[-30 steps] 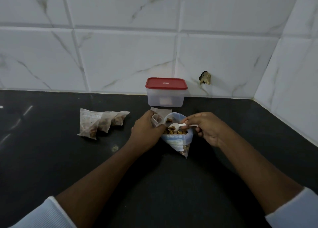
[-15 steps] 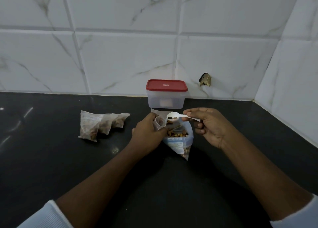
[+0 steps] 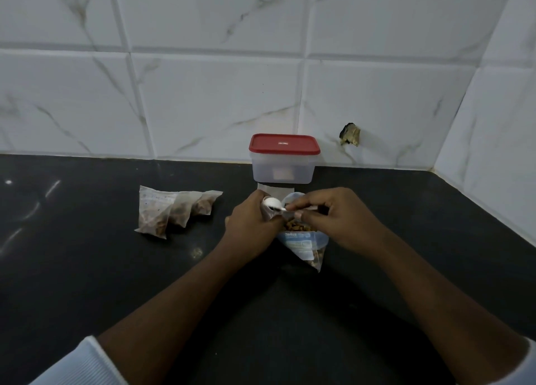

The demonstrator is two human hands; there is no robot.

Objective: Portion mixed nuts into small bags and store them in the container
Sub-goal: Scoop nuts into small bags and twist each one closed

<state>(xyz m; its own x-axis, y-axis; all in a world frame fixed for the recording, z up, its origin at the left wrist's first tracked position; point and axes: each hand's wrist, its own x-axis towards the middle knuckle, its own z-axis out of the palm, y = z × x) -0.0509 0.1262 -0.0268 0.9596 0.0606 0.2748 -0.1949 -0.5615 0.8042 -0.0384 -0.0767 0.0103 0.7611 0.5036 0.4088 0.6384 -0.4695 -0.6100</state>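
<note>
My left hand (image 3: pixel 251 223) grips a small clear bag (image 3: pixel 271 212) at its mouth, held upright on the black counter. My right hand (image 3: pixel 333 219) pinches the handle of a white plastic spoon (image 3: pixel 272 203), whose bowl sits over the small bag's opening. Just below the hands stands the open large bag of mixed nuts (image 3: pixel 303 244), with nuts visible inside and a blue and white label. Three filled small bags (image 3: pixel 174 210) lie in a row to the left. A clear container with a red lid (image 3: pixel 282 159) stands shut against the wall behind my hands.
The black counter (image 3: pixel 87 268) runs left and forward of the hands. White marble tiles form the back wall and a side wall at the right, meeting in a corner. A broken hole (image 3: pixel 350 134) shows in the tile right of the container.
My right hand lifted the spoon with nuts out of the large bag and carried it left, over the small bag held by my left hand.
</note>
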